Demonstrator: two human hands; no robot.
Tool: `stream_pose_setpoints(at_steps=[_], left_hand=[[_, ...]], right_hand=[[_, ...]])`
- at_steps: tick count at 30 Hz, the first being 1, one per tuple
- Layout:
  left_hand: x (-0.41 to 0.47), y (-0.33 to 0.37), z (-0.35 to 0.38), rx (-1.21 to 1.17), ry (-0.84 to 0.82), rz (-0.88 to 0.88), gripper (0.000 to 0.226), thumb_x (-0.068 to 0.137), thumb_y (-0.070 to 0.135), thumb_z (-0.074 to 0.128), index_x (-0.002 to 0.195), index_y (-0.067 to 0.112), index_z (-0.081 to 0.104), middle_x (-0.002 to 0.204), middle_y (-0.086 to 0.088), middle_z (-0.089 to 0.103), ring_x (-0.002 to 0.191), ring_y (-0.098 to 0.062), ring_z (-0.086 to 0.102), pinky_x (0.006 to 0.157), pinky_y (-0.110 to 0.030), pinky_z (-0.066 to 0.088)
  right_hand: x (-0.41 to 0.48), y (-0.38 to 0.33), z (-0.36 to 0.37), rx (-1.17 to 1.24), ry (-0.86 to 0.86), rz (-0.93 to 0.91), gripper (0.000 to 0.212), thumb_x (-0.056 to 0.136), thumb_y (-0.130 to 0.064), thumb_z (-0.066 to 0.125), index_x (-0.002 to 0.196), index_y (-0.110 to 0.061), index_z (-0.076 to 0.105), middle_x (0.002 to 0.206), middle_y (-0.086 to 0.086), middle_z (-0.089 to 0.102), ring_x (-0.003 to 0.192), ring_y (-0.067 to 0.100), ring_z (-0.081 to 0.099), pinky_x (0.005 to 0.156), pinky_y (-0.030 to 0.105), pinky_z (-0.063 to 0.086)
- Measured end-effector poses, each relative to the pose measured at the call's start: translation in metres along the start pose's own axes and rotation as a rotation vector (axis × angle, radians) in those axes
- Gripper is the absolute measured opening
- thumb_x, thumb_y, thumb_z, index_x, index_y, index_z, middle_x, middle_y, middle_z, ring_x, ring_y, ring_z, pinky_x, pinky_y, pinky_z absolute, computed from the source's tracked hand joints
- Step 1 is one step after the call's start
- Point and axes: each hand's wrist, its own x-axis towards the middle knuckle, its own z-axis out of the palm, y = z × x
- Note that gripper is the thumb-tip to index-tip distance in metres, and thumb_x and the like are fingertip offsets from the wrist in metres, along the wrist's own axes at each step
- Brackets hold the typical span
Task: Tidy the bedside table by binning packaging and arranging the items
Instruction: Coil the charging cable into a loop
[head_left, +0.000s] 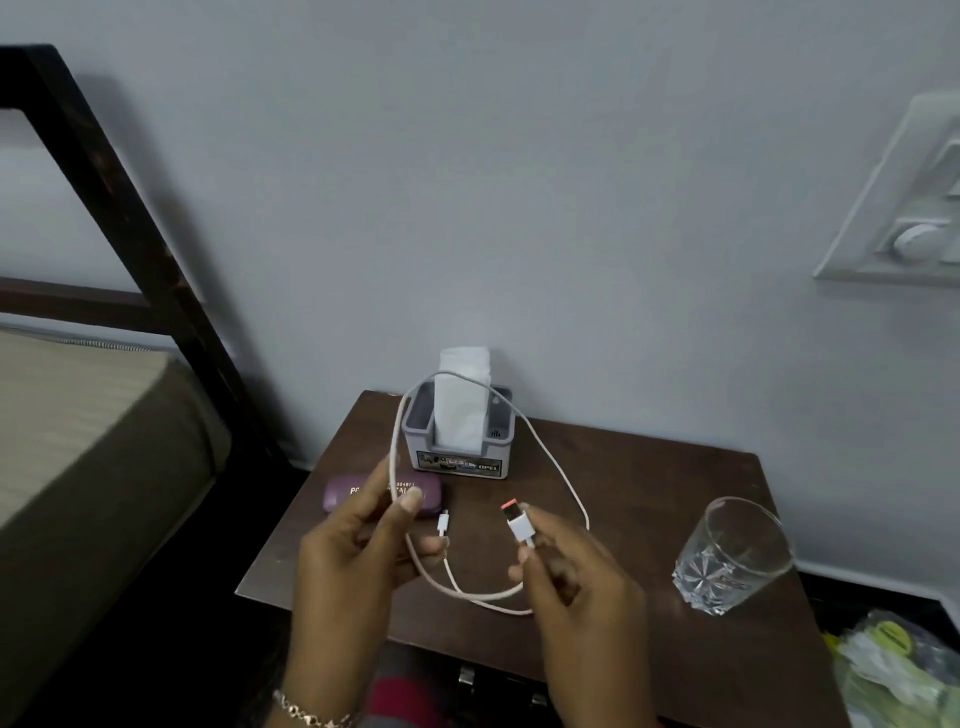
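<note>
A white charging cable (558, 462) loops in the air above the dark wooden bedside table (649, 478). My left hand (358, 551) pinches the cable near its small plug end, which hangs beside my fingers. My right hand (576, 577) grips the larger USB plug with an orange tip, pointing up. Behind the loop stands a grey tissue holder (457, 447) with white tissue sticking up. A purple case (340, 493) lies on the table, partly hidden behind my left hand. An empty clear glass (732, 556) stands at the right.
A bed with a dark frame (130, 208) is on the left. A switch panel (904, 208) is on the wall at the right. A crumpled yellow-green plastic bag (893, 670) lies low at the right beside the table.
</note>
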Motion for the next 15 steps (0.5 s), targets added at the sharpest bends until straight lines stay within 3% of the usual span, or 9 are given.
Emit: stream_pose_setpoints(at_steps=[3, 5, 7, 10, 12, 15], left_hand=[[-0.003, 0.017, 0.002, 0.166, -0.119, 0.114, 0.037, 0.084, 0.006, 0.061, 0.111, 0.029, 0.068, 0.076, 0.002, 0.072, 0.056, -0.015, 0.067, 0.053, -0.023, 0.057], [-0.008, 0.027, 0.002, 0.302, -0.175, 0.216, 0.032, 0.081, 0.017, 0.063, 0.109, 0.033, 0.069, 0.085, -0.001, 0.071, 0.057, -0.015, 0.069, 0.053, -0.023, 0.056], [-0.012, 0.034, 0.004, 0.499, -0.246, 0.333, 0.031, 0.079, 0.033, 0.06, 0.107, 0.042, 0.068, 0.085, 0.004, 0.067, 0.054, -0.012, 0.067, 0.053, -0.022, 0.053], [-0.015, 0.042, 0.007, 0.773, -0.283, 0.453, 0.029, 0.079, 0.054, 0.048, 0.105, 0.056, 0.061, 0.089, 0.015, 0.064, 0.058, -0.004, 0.065, 0.06, -0.034, 0.053], [-0.015, 0.045, 0.01, 0.885, -0.254, 0.493, 0.031, 0.078, 0.062, 0.042, 0.105, 0.06, 0.057, 0.093, 0.02, 0.063, 0.064, 0.0, 0.064, 0.063, -0.037, 0.052], [-0.012, 0.05, 0.015, 1.002, -0.177, 0.575, 0.028, 0.079, 0.062, 0.04, 0.103, 0.058, 0.055, 0.095, 0.024, 0.062, 0.067, 0.003, 0.063, 0.06, -0.031, 0.051]], right_hand=[[0.002, -0.007, -0.003, -0.271, 0.081, -0.308, 0.04, 0.079, 0.009, 0.066, 0.104, -0.021, 0.073, 0.09, -0.011, 0.066, 0.082, -0.002, 0.061, 0.069, 0.007, 0.046], [0.004, -0.013, -0.003, -0.347, 0.089, -0.418, 0.038, 0.08, 0.006, 0.061, 0.109, -0.017, 0.071, 0.095, -0.012, 0.063, 0.085, -0.002, 0.059, 0.074, 0.01, 0.045], [0.007, -0.02, -0.004, -0.393, 0.053, -0.462, 0.039, 0.081, 0.005, 0.06, 0.111, -0.018, 0.07, 0.1, -0.01, 0.064, 0.09, 0.0, 0.059, 0.079, 0.009, 0.043], [0.011, -0.033, -0.008, -0.454, -0.015, -0.504, 0.037, 0.085, -0.003, 0.054, 0.115, -0.021, 0.065, 0.106, -0.009, 0.066, 0.095, 0.006, 0.061, 0.083, 0.013, 0.044], [0.016, -0.04, -0.008, -0.488, -0.022, -0.517, 0.036, 0.087, -0.008, 0.053, 0.118, -0.026, 0.056, 0.104, -0.008, 0.067, 0.093, 0.011, 0.063, 0.079, 0.022, 0.048], [0.024, -0.049, -0.007, -0.483, -0.025, -0.541, 0.054, 0.083, -0.004, 0.059, 0.129, -0.027, 0.045, 0.1, -0.003, 0.069, 0.088, 0.015, 0.066, 0.073, 0.03, 0.055]])
